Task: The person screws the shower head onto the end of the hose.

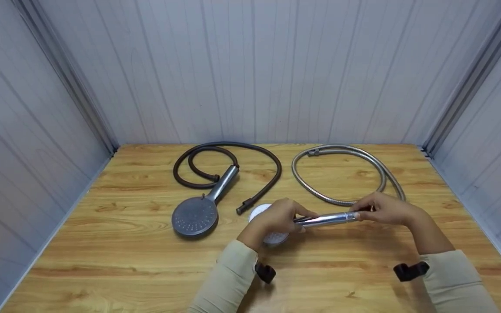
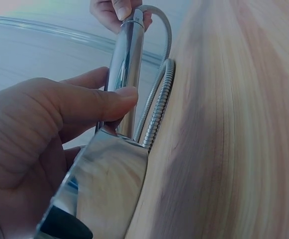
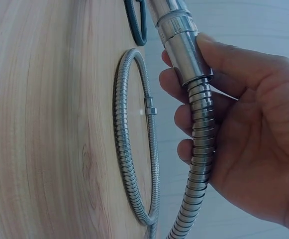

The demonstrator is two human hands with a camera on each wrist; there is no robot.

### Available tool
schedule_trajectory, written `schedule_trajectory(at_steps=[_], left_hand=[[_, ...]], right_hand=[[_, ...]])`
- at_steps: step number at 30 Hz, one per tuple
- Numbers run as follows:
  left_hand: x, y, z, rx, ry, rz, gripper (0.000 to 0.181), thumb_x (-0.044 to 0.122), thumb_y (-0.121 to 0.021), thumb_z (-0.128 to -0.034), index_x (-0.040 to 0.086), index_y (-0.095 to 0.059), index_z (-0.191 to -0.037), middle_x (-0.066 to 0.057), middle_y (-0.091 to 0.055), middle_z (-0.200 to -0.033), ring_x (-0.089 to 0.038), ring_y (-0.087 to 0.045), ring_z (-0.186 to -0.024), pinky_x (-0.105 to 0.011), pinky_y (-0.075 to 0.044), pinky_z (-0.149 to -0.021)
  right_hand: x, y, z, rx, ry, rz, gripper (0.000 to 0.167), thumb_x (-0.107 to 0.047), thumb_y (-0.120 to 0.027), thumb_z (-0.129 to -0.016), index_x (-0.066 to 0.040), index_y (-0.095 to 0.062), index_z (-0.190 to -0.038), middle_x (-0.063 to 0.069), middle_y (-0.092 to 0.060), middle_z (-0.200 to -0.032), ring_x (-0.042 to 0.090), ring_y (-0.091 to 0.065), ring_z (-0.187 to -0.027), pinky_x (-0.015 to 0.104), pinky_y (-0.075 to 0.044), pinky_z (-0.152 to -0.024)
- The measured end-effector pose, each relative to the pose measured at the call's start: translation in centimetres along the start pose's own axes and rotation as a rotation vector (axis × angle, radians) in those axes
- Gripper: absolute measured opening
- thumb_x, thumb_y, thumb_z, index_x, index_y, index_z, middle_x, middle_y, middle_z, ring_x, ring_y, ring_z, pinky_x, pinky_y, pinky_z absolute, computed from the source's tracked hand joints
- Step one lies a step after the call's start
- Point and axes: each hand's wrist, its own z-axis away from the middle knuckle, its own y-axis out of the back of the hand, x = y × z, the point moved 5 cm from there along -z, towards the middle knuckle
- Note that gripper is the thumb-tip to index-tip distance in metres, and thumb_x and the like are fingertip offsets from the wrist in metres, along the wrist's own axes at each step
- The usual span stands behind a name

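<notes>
Chrome shower head (image 1: 325, 220) is reaching across the desk (image 1: 137, 269), right of centre, handle pointing right; whether its round face is touching the wood, cannot tell. Left hand (image 1: 278, 216) is pinching the handle between thumb and fingers, close to the face; right hand (image 1: 387, 209) is gripping the metal nut (image 3: 188, 59) of the silver hose (image 3: 201, 129), nut meeting the handle's end. Writing: a tiny mark is showing near that end in the left wrist view, too small for reading. Edges: silver hose is looping behind the right hand, its upper bend lying near the desk's back edge, close under the back wall (image 1: 250, 74). Dark hose (image 1: 280, 169) is coiling left of it, also running near that edge, one end fitting lying just beside the chrome shower head. Grey shower head (image 1: 195, 216) is lying nozzles up, left of centre, well apart from the left wall (image 1: 20, 130). Wood grain is stretching between them, and along the near side. Right wall (image 1: 494, 108) is standing well apart from the right hand.
</notes>
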Motion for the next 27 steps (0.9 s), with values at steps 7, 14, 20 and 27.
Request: schedule_trajectory(at_steps=[7,14,20,27], left_hand=[[0.05,-0.22,-0.15,-0.009,-0.011,-0.039,0.049,0.004,-0.077,-0.0815,0.023,-0.068,-0.125,0.007,-0.068,-0.118,-0.007,-0.045,-0.067,-0.019,-0.040,-0.068],[-0.20,-0.42,-0.25,-0.008,0.025,-0.044,0.049,0.005,-0.078,-0.0812,0.025,-0.068,-0.125,0.008,-0.068,-0.117,-0.006,-0.045,-0.063,-0.019,-0.041,-0.065],[-0.26,-0.33,-0.26,-0.003,0.038,-0.074,0.050,0.004,-0.078,-0.0811,0.026,-0.068,-0.125,0.007,-0.069,-0.116,-0.005,-0.051,-0.069,-0.019,-0.045,-0.069],[-0.49,-0.08,-0.34,0.008,0.035,-0.088,0.049,0.005,-0.077,-0.0817,0.026,-0.068,-0.126,0.006,-0.068,-0.116,-0.003,-0.058,-0.088,-0.021,-0.047,-0.081]], right_hand=[[0.50,-0.36,0.16,-0.030,-0.051,-0.076,0.022,-0.018,-0.058,-0.099,-0.002,-0.069,-0.110,0.008,-0.065,-0.089,0.020,-0.056,-0.073,0.031,-0.048,-0.063],[0.69,-0.96,-0.09,-0.012,-0.064,-0.166,0.016,-0.018,-0.058,-0.099,-0.002,-0.060,-0.104,0.015,-0.064,-0.090,0.038,-0.060,-0.074,0.040,-0.052,-0.062],[0.69,-0.87,-0.17,0.035,-0.050,-0.103,0.013,-0.018,-0.063,-0.096,-0.006,-0.063,-0.101,0.011,-0.062,-0.090,0.021,-0.055,-0.068,0.031,-0.047,-0.058],[0.62,-0.77,-0.27,0.093,-0.017,-0.041,0.023,-0.005,-0.074,-0.085,-0.009,-0.065,-0.106,0.005,-0.061,-0.098,0.022,-0.056,-0.083,0.030,-0.049,-0.070]])
